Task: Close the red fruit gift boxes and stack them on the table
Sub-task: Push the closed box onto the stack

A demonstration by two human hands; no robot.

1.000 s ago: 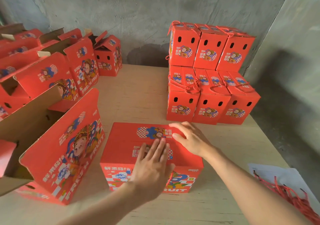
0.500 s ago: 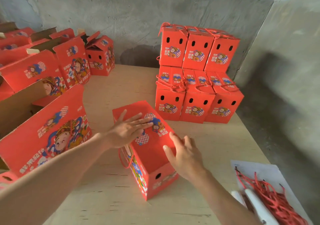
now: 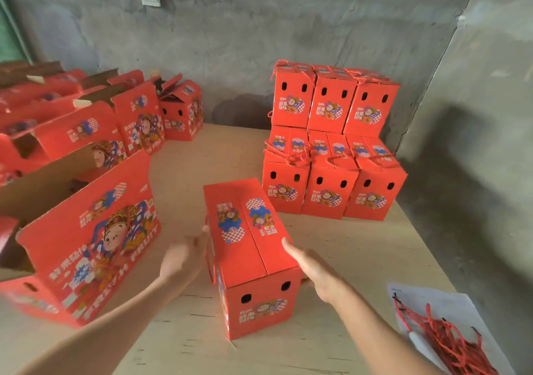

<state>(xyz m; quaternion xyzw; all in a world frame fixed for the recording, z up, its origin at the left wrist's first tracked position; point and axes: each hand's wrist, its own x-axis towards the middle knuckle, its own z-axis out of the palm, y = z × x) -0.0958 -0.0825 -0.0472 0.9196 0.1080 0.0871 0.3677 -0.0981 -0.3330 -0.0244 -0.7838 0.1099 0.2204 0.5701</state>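
The left hand's fingers (image 3: pixel 199 238), blurred but seemingly straight, press the left wall of a closed red cardboard fruit gift box (image 3: pixel 251 239) standing mid-way on the pale plywood bench (image 3: pixel 288 354). The right hand (image 3: pixel 320 273) lays its thumb along the box's top edge at 3 o'clock; its other fingers are hidden, so I cannot tell their curl. At 1 o'clock a two-tier stack of closed red boxes (image 3: pixel 331 155) stands finished. From 8 to 11 o'clock open red boxes (image 3: pixel 86 230) wait. Likely partway through: this box needs stacking, the open ones closing.
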